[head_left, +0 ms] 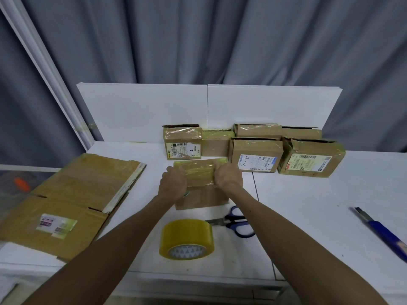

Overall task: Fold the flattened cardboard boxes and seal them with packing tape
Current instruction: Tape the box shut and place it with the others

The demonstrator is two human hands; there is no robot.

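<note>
A small folded cardboard box (200, 175) with glossy tape across its top stands at the table's middle. My left hand (172, 181) holds its left side, fingers curled over the top edge. My right hand (228, 176) holds its right side the same way. A roll of yellowish packing tape (186, 238) lies on its side just in front of the box. A stack of flattened cardboard boxes (66, 201) lies at the left.
Several taped boxes (255, 154) stand in rows behind, against white boards (141, 111). Blue-handled scissors (236, 221) lie right of the tape roll. A blue utility knife (383, 232) lies at the far right. An orange object (21, 183) sits beyond the table's left edge.
</note>
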